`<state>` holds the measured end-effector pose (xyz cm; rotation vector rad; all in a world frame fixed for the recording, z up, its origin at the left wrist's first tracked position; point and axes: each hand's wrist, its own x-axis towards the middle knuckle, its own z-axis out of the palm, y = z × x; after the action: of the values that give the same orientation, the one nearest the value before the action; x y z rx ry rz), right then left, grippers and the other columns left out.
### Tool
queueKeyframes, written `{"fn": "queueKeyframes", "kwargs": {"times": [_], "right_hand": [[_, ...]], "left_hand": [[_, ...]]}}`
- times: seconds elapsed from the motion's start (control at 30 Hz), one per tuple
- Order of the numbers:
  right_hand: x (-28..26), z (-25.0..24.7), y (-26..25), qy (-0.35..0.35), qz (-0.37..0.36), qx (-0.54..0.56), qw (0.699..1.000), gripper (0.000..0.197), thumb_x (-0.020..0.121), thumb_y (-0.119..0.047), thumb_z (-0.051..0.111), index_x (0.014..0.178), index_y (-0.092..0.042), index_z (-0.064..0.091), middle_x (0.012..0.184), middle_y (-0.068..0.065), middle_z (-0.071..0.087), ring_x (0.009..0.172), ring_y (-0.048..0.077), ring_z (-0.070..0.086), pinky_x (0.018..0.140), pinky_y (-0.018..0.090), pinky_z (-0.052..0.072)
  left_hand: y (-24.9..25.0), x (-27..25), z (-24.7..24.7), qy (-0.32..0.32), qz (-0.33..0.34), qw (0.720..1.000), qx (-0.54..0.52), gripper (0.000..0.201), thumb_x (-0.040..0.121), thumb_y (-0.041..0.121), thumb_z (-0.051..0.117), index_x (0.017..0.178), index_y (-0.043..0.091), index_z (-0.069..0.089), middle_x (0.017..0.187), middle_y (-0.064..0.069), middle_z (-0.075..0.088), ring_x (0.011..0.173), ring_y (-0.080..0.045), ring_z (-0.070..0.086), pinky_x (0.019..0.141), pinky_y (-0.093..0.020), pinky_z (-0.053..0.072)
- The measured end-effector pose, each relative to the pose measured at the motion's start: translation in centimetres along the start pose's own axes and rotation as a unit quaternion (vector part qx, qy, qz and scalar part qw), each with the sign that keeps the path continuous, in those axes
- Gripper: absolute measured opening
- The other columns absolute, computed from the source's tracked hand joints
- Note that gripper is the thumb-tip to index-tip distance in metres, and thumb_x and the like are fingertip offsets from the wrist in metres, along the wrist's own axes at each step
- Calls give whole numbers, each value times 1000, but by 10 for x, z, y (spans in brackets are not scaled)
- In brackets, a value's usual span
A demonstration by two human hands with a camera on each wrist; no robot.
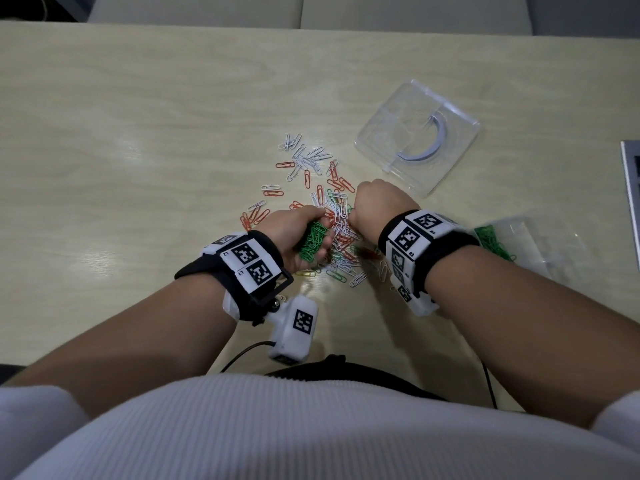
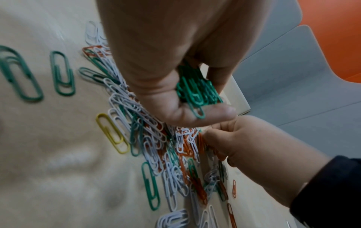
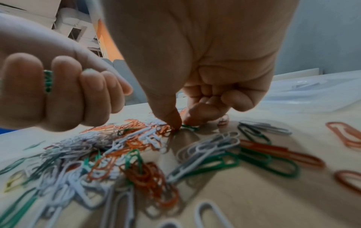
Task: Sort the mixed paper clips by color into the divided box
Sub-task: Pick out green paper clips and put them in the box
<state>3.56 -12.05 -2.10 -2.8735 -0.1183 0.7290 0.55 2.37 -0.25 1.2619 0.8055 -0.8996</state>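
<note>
A mixed pile of white, orange and green paper clips (image 1: 332,220) lies on the table between my hands. My left hand (image 1: 311,237) hovers over the pile's left side and grips a bunch of green clips (image 2: 197,91) in its curled fingers. My right hand (image 1: 353,216) reaches down onto the pile's right side. Its thumb and forefinger pinch a green clip (image 3: 189,126) that lies on the table; the other fingers are curled into the palm. The clear divided box (image 1: 533,237) sits at the right, with green clips (image 1: 491,240) in one compartment.
A clear square plastic lid (image 1: 419,136) with a grey crescent on it lies beyond the pile on the right. A laptop edge (image 1: 632,181) shows at the far right. One yellow clip (image 2: 113,134) and loose green clips (image 2: 62,74) lie near me. Grey chairs stand behind the table.
</note>
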Motion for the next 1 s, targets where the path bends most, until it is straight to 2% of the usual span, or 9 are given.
{"fn": "queueKeyframes", "kwargs": {"times": [0.13, 0.27, 0.4, 0.5, 0.63, 0.7, 0.77, 0.9, 1.0], "right_hand": [[-7, -3, 1, -15, 15, -23, 999, 25, 89, -29, 55, 105, -11, 54, 105, 9, 53, 92, 28, 56, 70, 33, 40], [-13, -5, 5, -21, 2, -4, 1000, 17, 88, -29, 54, 88, -12, 49, 95, 7, 54, 79, 25, 50, 65, 31, 40], [-27, -13, -7, 49, -93, 202, 974, 10, 80, -27, 63, 78, -18, 58, 81, -3, 58, 75, 15, 53, 68, 30, 44], [-36, -20, -19, -5, -159, 224, 961, 1, 77, -22, 65, 77, -21, 66, 77, -8, 62, 77, 9, 56, 72, 25, 45], [-25, -14, -12, 63, -95, 259, 959, 11, 85, -23, 59, 83, -16, 66, 79, -4, 64, 75, 13, 57, 68, 26, 44], [-16, -11, -4, 88, -18, 208, 974, 18, 88, -28, 56, 88, -12, 64, 82, 1, 63, 80, 19, 58, 69, 29, 47], [-10, -6, 3, 51, 19, 79, 995, 26, 90, -36, 56, 90, -10, 57, 84, 4, 57, 84, 23, 57, 67, 30, 42], [-8, 0, 3, 10, -4, 2, 1000, 14, 93, -20, 51, 95, -8, 58, 95, 10, 62, 84, 26, 54, 65, 29, 36], [-8, -2, -1, -9, 6, 9, 1000, 10, 92, -20, 52, 90, -11, 54, 89, 7, 56, 79, 24, 48, 65, 29, 36]], "left_hand": [[1, 0, 1, 0, 4, 1000, 2, 32, 99, 28, 45, 70, 17, 52, 57, 0, 58, 44, -9, 54, 43, -15, 46], [1, 1, 1, 0, 9, 1000, 0, 31, 98, 27, 44, 71, 17, 53, 59, -1, 59, 46, -10, 55, 45, -17, 48], [1, 2, 1, 13, 7, 1000, -11, 23, 97, 24, 47, 78, 14, 54, 60, -2, 58, 47, -10, 55, 43, -17, 48], [2, 2, 2, 24, 9, 1000, -14, 14, 95, 19, 50, 84, 13, 55, 64, -4, 56, 45, -12, 54, 41, -19, 47], [3, 0, 1, -6, -4, 1000, -22, 25, 98, 22, 44, 76, 14, 53, 57, -2, 56, 43, -9, 53, 40, -16, 45], [3, -1, -1, -14, -5, 999, -30, 30, 99, 23, 41, 72, 15, 51, 56, -1, 55, 45, -10, 49, 41, -14, 44], [3, -1, -2, -11, -5, 999, -31, 31, 99, 23, 41, 71, 15, 50, 57, -1, 54, 47, -10, 48, 41, -14, 43], [4, -3, -3, -9, -5, 1000, -22, 33, 100, 25, 41, 69, 15, 50, 56, -2, 54, 43, -10, 48, 40, -14, 43], [4, -2, -5, -3, -4, 1000, -16, 33, 99, 25, 42, 69, 15, 51, 57, -1, 55, 44, -10, 49, 41, -14, 44]]}}
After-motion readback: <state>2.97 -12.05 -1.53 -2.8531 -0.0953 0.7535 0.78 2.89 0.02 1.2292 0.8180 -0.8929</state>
